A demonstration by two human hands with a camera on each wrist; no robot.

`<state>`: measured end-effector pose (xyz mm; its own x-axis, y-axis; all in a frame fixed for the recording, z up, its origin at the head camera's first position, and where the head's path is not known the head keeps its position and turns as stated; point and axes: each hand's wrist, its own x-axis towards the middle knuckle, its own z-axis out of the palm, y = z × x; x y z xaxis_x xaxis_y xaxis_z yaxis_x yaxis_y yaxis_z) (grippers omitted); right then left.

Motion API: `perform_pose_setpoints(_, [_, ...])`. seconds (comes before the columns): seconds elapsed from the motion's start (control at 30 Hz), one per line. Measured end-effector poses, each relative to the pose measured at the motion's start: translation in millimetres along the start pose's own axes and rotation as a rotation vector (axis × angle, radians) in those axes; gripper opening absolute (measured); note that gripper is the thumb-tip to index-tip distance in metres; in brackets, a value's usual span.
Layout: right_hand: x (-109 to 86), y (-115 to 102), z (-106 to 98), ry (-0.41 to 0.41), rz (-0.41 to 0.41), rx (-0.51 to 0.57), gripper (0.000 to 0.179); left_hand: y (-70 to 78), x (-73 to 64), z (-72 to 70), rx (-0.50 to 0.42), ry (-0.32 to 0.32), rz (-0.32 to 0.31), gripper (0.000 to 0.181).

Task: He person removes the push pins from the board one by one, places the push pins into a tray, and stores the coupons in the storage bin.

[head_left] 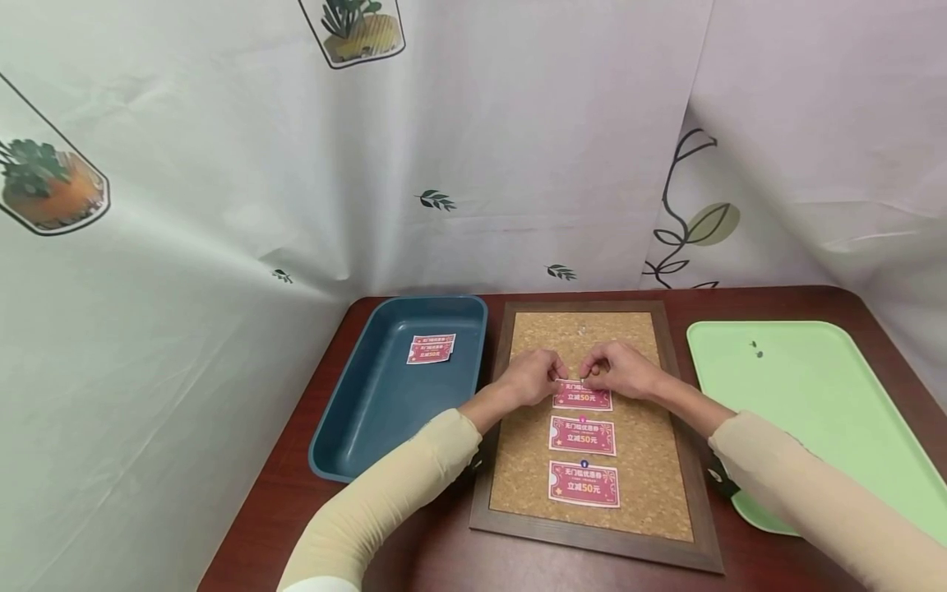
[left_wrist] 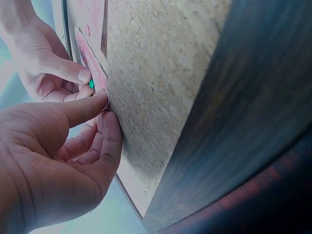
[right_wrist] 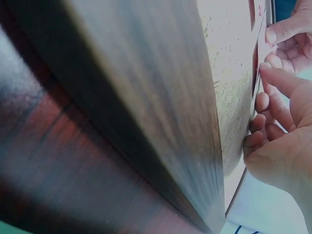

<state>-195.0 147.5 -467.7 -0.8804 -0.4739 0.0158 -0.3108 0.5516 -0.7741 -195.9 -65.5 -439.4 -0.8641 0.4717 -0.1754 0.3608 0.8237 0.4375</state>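
Note:
A framed cork board (head_left: 518, 469) lies on the table, with a column of red-and-white paper coupons on it. My left hand (head_left: 531, 376) pinches the upper left corner of the farthest coupon (head_left: 583, 400), thumb and fingertips at its edge. At that coupon's top edge my right hand (head_left: 627, 370) pinches a green push pin (left_wrist: 91, 84), seen in the left wrist view. Its point is hidden. The middle coupon (head_left: 582, 437) has a pink pin (head_left: 582, 420) at its top; the nearest coupon (head_left: 584, 487) has a dark blue pin (head_left: 584, 464).
Left of the board stands a dark blue tray (head_left: 377, 427) with overlapping coupons (head_left: 431, 351) inside. A light green tray (head_left: 799, 378) on the right holds a few small dark pieces (head_left: 758, 352). Something small and pale (head_left: 581, 330) sits near the board's far end. Patterned cloth (head_left: 503, 164) hangs behind.

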Motion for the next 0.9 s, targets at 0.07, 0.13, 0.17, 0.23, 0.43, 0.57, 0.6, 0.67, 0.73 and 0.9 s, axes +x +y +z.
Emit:
perform_pose_setpoints(0.07, [0.2,-0.5,0.0,-0.001,0.003,0.001,0.005,0.2,0.1,-0.4,0.001,-0.001,0.000,0.006])
perform_pose_setpoints(0.13, [0.4,-0.8,0.1,-0.002,0.007,0.003,0.005,0.5,-0.3,-0.6,0.000,-0.002,-0.001,0.006])
perform_pose_setpoints(0.17, [0.4,-1.0,0.1,-0.002,0.008,0.003,0.005,0.5,-0.5,-0.6,-0.004,-0.002,-0.002,0.006])
perform_pose_setpoints(0.23, [0.4,-1.3,0.2,-0.002,0.011,0.004,0.005,0.8,-0.8,-0.8,-0.006,-0.002,-0.002,0.005])
perform_pose_setpoints(0.43, [0.3,-1.5,0.2,-0.004,0.012,0.011,0.005,0.8,-0.6,-0.6,-0.009,-0.004,0.000,0.005])
perform_pose_setpoints(0.57, [0.3,-1.1,0.2,-0.003,0.006,0.013,0.006,0.0,0.1,-0.3,-0.007,-0.004,0.002,0.005])
perform_pose_setpoints(0.6, [0.3,-1.0,0.3,-0.001,0.004,0.012,0.006,0.0,0.0,-0.3,-0.008,-0.003,0.001,0.006])
perform_pose_setpoints(0.67, [0.4,-0.5,0.5,0.004,0.001,0.010,0.005,0.0,-0.1,-0.2,-0.014,-0.003,0.000,0.006])
perform_pose_setpoints(0.73, [0.7,0.1,1.1,0.013,-0.004,0.005,0.005,0.0,-0.3,-0.3,-0.018,-0.002,-0.001,0.006])
perform_pose_setpoints(0.9, [1.3,1.2,3.0,0.030,-0.014,-0.011,0.006,-0.8,-0.2,0.0,-0.021,-0.001,0.003,0.007])
